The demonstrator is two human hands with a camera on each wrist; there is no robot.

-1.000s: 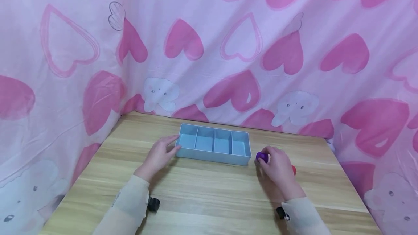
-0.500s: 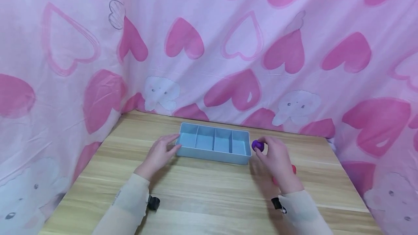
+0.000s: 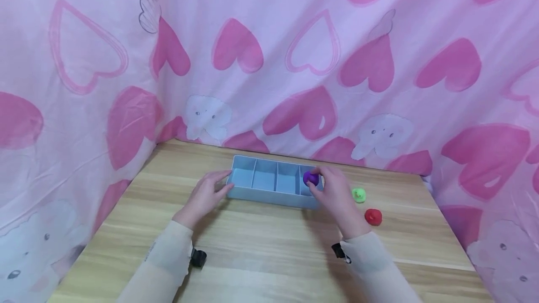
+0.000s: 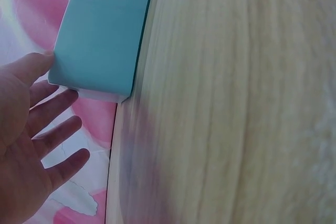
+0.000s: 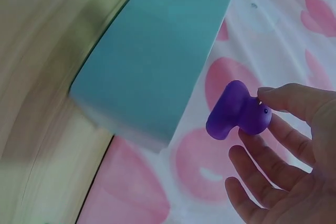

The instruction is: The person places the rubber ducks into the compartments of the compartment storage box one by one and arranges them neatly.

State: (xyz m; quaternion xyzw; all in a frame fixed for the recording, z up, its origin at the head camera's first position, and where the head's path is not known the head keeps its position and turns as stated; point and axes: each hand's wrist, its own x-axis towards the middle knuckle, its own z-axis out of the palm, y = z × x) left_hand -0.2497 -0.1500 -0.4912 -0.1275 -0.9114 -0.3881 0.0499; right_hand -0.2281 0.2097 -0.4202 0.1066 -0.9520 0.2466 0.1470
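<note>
A light blue box (image 3: 269,194) divided into compartments by thin walls stands on the table. At its left end, my left hand (image 3: 205,196) touches the rim and end wall with thumb and fingertips, the other fingers spread loosely. My right hand (image 3: 335,195) pinches a small purple rubber duck (image 3: 310,179) between thumb and fingers, over the rightmost compartment. In the right wrist view the purple duck's round head and eye show, and it hangs above the level of the box's rim, apart from the wall.
A green rubber duck (image 3: 359,195) and a red rubber duck (image 3: 373,217) lie on the wooden table (image 3: 261,256), right of the box and close to the right forearm. A pink curtain (image 3: 278,60) with hearts hangs behind the table and along its sides.
My right hand has lifted the purple duck and carried it left over the box's right end. The green and red ducks have come into full view. The left hand stays put.
</note>
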